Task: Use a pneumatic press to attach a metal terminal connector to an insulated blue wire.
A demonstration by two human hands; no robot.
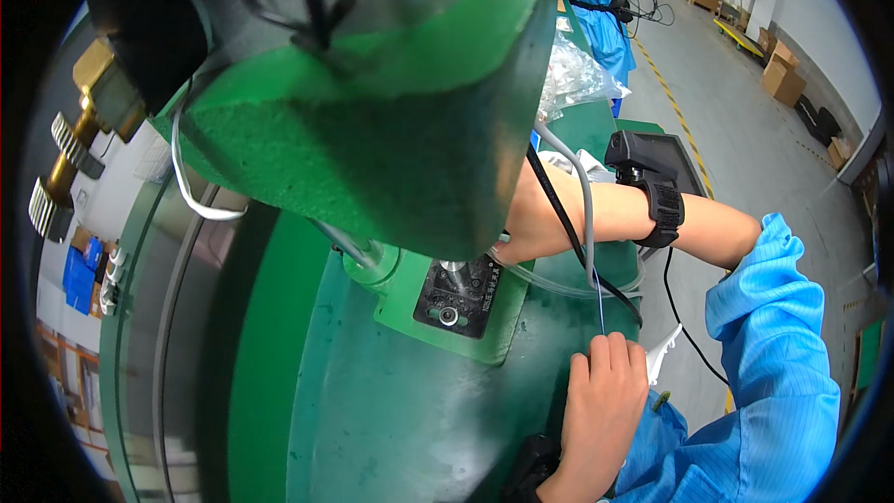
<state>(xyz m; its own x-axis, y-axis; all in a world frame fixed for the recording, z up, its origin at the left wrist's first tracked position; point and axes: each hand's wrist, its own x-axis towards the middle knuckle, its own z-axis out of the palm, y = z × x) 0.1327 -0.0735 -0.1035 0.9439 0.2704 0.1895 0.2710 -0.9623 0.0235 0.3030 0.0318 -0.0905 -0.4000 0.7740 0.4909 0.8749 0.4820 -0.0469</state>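
A green press [391, 149] with a thick cast body fills the upper middle of the view. Below its head, a dark metal plate [456, 298] with a bolt sits on the green base. My right hand [533, 219] reaches in behind the head, its thumb close to the metal post. The press hides its other fingers, so what they hold cannot be seen. Lower right, my left hand [605, 396] is closed, its fingertips on a thin blue strand [601, 310] that runs up to a grey cable [588, 210]. A white plastic-looking piece [663, 354] sticks out beside its fingers.
Black cable and clear tubing [568, 289] loop beside the press base. Clear plastic bags [579, 74] lie on the green bench farther back, near a person in a blue sleeve [596, 0]. Cardboard boxes [783, 74] stand along the wall. Brass-coloured knobs [58, 168] jut out at left.
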